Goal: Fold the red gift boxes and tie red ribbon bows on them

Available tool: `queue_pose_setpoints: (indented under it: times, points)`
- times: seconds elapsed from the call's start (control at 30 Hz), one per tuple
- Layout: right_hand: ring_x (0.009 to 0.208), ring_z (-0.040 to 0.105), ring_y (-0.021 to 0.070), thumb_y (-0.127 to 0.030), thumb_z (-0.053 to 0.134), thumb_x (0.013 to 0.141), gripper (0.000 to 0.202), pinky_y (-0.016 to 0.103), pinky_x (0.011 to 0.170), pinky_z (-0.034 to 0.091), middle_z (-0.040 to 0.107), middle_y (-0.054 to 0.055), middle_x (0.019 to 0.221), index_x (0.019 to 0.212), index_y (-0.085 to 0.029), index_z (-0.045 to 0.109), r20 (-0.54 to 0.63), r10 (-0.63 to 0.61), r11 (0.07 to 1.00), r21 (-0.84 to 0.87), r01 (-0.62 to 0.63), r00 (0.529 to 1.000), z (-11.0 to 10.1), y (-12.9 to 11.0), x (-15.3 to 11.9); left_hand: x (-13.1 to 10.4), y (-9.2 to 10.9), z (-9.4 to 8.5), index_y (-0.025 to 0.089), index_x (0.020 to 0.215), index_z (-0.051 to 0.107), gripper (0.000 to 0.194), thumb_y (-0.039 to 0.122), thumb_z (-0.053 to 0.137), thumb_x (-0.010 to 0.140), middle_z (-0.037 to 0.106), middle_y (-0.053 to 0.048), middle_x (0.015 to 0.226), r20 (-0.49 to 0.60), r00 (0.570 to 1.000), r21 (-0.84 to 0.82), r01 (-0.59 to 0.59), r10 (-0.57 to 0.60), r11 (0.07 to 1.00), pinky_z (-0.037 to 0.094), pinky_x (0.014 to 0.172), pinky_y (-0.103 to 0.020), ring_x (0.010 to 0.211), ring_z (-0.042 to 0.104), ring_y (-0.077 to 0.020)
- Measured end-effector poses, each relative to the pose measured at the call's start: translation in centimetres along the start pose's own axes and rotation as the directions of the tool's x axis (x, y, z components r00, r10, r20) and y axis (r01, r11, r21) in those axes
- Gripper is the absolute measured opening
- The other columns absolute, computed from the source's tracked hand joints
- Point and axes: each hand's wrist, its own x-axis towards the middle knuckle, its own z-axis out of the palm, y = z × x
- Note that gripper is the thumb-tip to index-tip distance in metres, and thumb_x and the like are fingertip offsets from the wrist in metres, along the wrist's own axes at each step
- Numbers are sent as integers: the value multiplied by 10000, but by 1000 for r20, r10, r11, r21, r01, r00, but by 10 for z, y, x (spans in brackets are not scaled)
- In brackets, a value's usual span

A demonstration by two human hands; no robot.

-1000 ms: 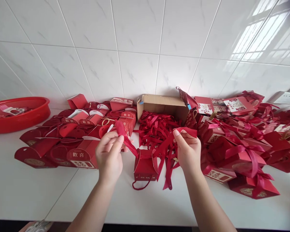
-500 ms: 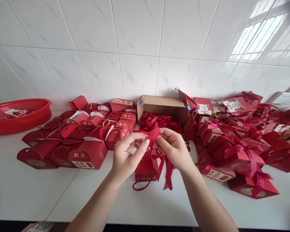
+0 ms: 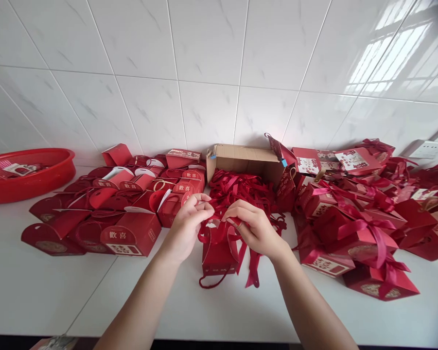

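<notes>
My left hand [image 3: 188, 224] pinches a red ribbon above a small red gift box [image 3: 219, 253]. Across from it, my right hand [image 3: 253, 226] grips the same ribbon with curled fingers. Between the two hands the ribbon [image 3: 219, 216] runs over the top of the box, partly hidden by my fingers. A dark red cord handle [image 3: 214, 286] loops out from the box's front. Loose ribbon tails [image 3: 253, 272] lie on the counter to its right. Just behind my hands, a heap of red ribbons [image 3: 236, 187] spills from an open cardboard box [image 3: 246, 153].
Several red boxes [image 3: 131, 231] without bows stand in rows on the left. On the right, boxes tied with ribbon bows [image 3: 372, 233] are piled up. A red plastic basket [image 3: 54, 172] sits far left, and a power strip [image 3: 425, 148] is by the tiled wall at right.
My hands have moved apart and slightly down. The ribbon that was bunched between my fingertips is now stretched lower, over the box.
</notes>
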Motion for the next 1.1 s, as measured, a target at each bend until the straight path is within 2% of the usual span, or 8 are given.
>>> queue_pose_setpoints:
  times: [0.17, 0.33, 0.47, 0.53, 0.6, 0.73, 0.87, 1.1]
  points:
    - [867, 587, 189, -12, 332, 881, 392, 328, 734, 528, 615, 91, 966, 1045, -201, 634, -35, -141, 950, -288, 125, 989, -1, 5, -3, 4, -2, -6, 203, 866, 635, 103, 275, 656, 796, 581, 8, 753, 113, 990, -46, 93, -88, 995, 473, 607, -228, 674, 552, -123]
    - [923, 615, 201, -59, 384, 913, 378, 360, 794, 536, 669, 83, 1014, 1103, -234, 660, -122, -94, 970, -235, 63, 988, 6, 5, -1, 3, -13, -7, 211, 881, 694, 229, 392, 553, 881, 628, -40, 727, 79, 979, 258, -203, 188, 945, 505, 601, -313, 645, 590, -179]
    - [961, 662, 206, -195, 466, 966, 270, 355, 839, 534, 714, 77, 1065, 1155, -237, 654, -406, 119, 977, -113, -179, 906, 5, 8, -16, 0, -24, -25, 236, 956, 697, 147, 308, 657, 834, 679, -28, 813, -42, 785, 667, -439, 619, 602, 498, 706, -291, 739, 625, -173]
    - [778, 684, 194, -295, 473, 975, 252, 311, 693, 541, 736, 63, 890, 1115, -219, 669, -514, 296, 918, -79, -389, 805, -4, 15, -40, -4, -31, -48, 227, 960, 692, 155, 265, 685, 810, 630, -3, 731, -51, 650, 839, -384, 759, 385, 480, 696, -271, 667, 587, -148]
    - [625, 657, 195, -399, 467, 963, 308, 293, 567, 507, 714, 54, 727, 1042, -196, 685, -564, 452, 796, -95, -598, 691, -16, 26, -72, -12, -41, -76, 227, 972, 683, 153, 249, 664, 822, 529, 30, 650, -69, 622, 921, -260, 780, 289, 453, 655, -256, 575, 514, -126]
    - [483, 597, 223, -495, 453, 895, 407, 335, 491, 476, 650, 68, 561, 728, -190, 665, -549, 621, 522, -243, -818, 559, -35, 50, -136, -30, -67, -124, 237, 896, 684, 161, 187, 535, 859, 534, 9, 635, 18, 734, 981, -146, 679, 131, 420, 625, -271, 579, 532, -159]
    - [839, 677, 321, -427, 512, 841, 308, 458, 747, 542, 719, 157, 909, 875, -178, 691, -523, 601, 526, -311, -792, 604, -29, 57, -146, -35, -87, -124, 258, 790, 699, 196, 143, 540, 798, 656, -49, 752, 58, 798, 982, -155, 600, 111, 438, 775, -361, 761, 608, -247]
    - [1100, 619, 251, -415, 514, 938, 332, 439, 944, 503, 649, 129, 1179, 1176, -197, 594, -147, 609, 771, -119, -625, 780, 16, 37, -85, -20, -95, -64, 227, 955, 599, 211, 364, 643, 800, 646, -71, 1029, -106, 955, 718, -119, 277, 686, 464, 959, -396, 1050, 612, -254]
